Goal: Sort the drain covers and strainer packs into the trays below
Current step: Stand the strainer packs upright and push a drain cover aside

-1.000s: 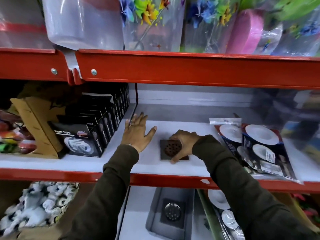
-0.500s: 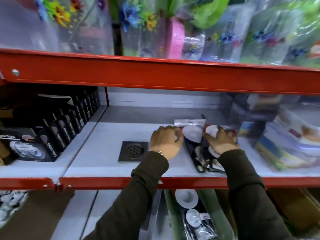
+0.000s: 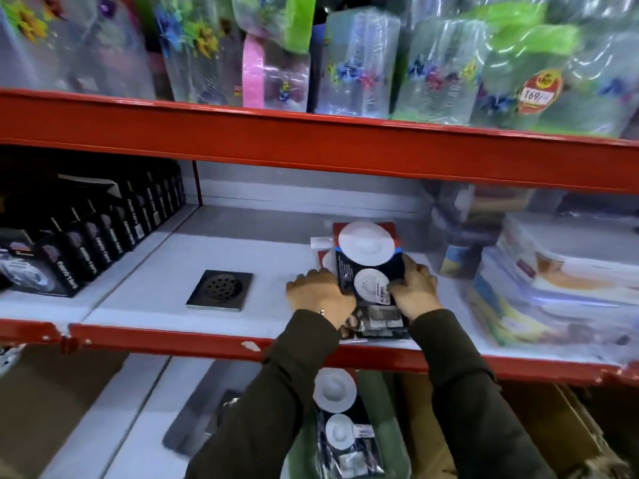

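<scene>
Gripping the strainer pack (image 3: 368, 271) on the shelf (image 3: 155, 288), the left hand (image 3: 320, 297) and right hand (image 3: 415, 288) clamp opposite edges. Lift level, then lower into the green tray (image 3: 387, 409) below. Leave the drain cover (image 3: 220, 289) flat.

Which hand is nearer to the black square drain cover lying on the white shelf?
Left. The left hand grips the strainer pack's left edge, just right of the black square drain cover without touching it. The right hand holds the pack's far edge, farther away.
</scene>
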The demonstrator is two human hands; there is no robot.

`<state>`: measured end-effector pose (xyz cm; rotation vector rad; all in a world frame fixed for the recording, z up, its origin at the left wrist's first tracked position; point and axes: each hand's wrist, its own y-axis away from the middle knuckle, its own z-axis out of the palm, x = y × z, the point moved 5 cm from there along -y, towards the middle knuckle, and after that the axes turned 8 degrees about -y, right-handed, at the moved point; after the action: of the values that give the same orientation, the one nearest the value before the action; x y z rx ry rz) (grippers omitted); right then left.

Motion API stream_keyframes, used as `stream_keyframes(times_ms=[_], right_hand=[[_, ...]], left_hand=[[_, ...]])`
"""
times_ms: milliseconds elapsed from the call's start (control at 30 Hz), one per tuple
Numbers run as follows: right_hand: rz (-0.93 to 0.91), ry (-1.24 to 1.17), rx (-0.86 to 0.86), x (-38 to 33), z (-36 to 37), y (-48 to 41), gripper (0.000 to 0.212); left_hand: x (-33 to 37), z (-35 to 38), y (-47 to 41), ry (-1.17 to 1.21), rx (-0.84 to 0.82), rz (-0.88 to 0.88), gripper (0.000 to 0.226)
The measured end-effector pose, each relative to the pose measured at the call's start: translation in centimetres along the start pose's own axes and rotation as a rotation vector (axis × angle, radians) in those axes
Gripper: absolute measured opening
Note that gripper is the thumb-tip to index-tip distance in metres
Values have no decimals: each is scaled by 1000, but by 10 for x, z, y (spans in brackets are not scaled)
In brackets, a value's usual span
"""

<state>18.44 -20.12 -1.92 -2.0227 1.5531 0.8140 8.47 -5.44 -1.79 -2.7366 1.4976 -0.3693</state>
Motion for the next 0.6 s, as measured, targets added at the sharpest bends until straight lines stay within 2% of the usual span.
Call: stream_keyframes(times_ms=[133,200,333,467,600], right_hand=[[-3,40,-108,3,21,0,69],[3,9,-99,11,25,3,65],[-14,-39,-90,26,21,14,51],[18,-162,-64,43,8,24,40],[0,-167,-15,50,2,31,38]], left_hand=[[-16,13,8,-11,-121,-127,50],[-20,21,12,56,-148,-147,44],[-18,26,17,172,-125,-125,25],[-8,32,20,226,-119,-88,26],[1,36,24,169,-70,-72,26]])
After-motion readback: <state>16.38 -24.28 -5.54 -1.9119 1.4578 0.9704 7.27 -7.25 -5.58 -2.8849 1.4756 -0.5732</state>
